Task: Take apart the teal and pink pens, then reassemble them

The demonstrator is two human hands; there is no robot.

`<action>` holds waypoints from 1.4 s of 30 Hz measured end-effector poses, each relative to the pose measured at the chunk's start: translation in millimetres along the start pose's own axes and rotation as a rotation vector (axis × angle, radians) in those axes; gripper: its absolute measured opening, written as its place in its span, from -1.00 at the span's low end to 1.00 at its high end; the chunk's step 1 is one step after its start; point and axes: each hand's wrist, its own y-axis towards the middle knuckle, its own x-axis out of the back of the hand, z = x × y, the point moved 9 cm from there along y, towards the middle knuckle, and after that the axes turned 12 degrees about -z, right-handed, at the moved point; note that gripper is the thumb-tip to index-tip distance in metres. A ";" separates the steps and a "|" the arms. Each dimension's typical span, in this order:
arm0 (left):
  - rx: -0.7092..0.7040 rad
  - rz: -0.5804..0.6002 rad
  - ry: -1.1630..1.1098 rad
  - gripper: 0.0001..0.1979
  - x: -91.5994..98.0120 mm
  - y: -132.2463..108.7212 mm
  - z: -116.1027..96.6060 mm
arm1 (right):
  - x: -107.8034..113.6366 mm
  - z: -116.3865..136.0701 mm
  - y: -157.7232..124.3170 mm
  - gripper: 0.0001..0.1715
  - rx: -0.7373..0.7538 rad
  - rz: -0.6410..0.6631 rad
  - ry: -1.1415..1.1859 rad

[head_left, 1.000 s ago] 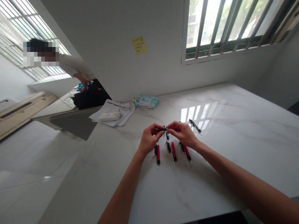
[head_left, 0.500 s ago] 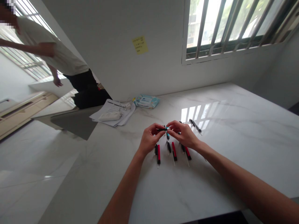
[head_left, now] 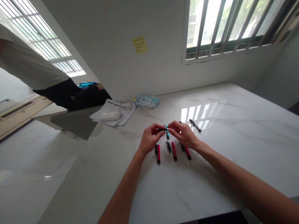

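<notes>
My left hand (head_left: 149, 138) pinches a slim black pen part (head_left: 161, 129) between thumb and fingertips, held level just above the table. My right hand (head_left: 184, 134) is closed at the part's pale right end, thumb and index finger pressed together there. Below the hands lie pen pieces: a red-and-black barrel (head_left: 158, 154) on the left, another red barrel (head_left: 174, 151) in the middle and a third red barrel (head_left: 187, 153) on the right, with black pieces and thin white refills beside them. A blue pen piece (head_left: 167, 133) lies behind the fingers, partly hidden.
Dark pen parts (head_left: 195, 125) lie right of my hands on the marble table (head_left: 233, 124). Farther back are a wipes pack (head_left: 146, 101) and papers (head_left: 126, 119) with a white device (head_left: 110, 116) on top. Another person (head_left: 35, 67) stands at the left beyond the table.
The pale end between my hands shows less than before, and my right fingers have shifted very slightly. The other person has moved closer and to the left, uncovering a blue item behind.
</notes>
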 end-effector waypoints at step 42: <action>0.412 -0.429 -0.288 -0.59 82.1 11.3 71.5 | -82.6 17.9 34.9 0.05 0.294 0.393 -0.510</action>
